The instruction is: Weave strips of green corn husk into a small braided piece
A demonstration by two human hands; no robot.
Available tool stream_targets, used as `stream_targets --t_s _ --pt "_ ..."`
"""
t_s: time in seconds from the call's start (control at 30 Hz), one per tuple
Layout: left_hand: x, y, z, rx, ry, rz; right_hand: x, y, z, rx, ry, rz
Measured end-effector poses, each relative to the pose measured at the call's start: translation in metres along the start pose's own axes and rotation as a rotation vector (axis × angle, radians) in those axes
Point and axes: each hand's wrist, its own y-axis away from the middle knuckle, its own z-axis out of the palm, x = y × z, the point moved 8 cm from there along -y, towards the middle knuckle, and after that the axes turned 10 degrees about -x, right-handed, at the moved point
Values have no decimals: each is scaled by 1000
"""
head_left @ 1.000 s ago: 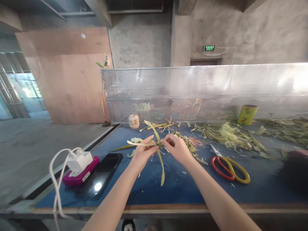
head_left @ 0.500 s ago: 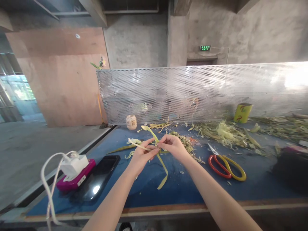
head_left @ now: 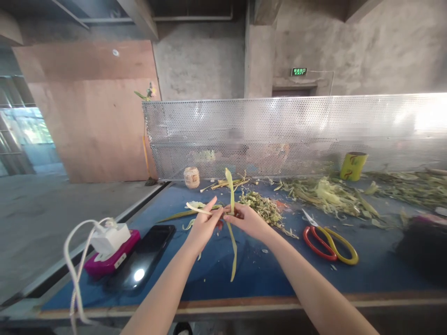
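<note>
My left hand (head_left: 204,226) pinches a thin pale stem (head_left: 199,209) that sticks out to the left. Pressed up against it at the fingertips, my right hand (head_left: 246,217) grips a long yellow-green leaf strip (head_left: 231,186). One end of this strip points up and its other end hangs down below the fingers. Where stem and strip meet is hidden by the fingers. Behind my left hand lie a longer green leaf (head_left: 178,215) and pale scraps. A heap of dry shredded plant bits (head_left: 263,207) is just beyond my right hand.
Scissors (head_left: 326,239) with red and yellow handles lie open at right. Leaf piles (head_left: 328,193) and a yellow-green can (head_left: 353,166) stand farther back. A twine spool (head_left: 192,177) is near the perforated panel (head_left: 286,130). A phone (head_left: 146,253) and purple power strip (head_left: 111,260) lie left.
The leaf strip has turned more upright, its top swinging right and its lower end straightening. My hands stay together, and the right fingers have curled more around the strip.
</note>
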Motion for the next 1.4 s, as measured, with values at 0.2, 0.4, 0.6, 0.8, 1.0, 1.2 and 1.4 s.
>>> stream_targets --t_s 0.2,0.4,0.6,0.8,1.0,1.2,1.4 --pt "5 -1 -2 33 -137 74 -1 1 -6 95 55 13" --pt "14 1 -12 153 -281 140 -2 3 -11 138 112 48" --pt "28 6 -11 193 -267 220 6 4 -12 168 61 121" --pt "33 9 -26 314 -131 247 6 3 -8 134 -73 124" --pt "23 6 -18 266 -50 190 12 1 -13 157 -59 121" --pt "11 2 -5 103 -183 59 12 -2 -8 135 -197 61" --pt "5 4 -2 64 -159 6 10 -2 -4 93 -230 29"
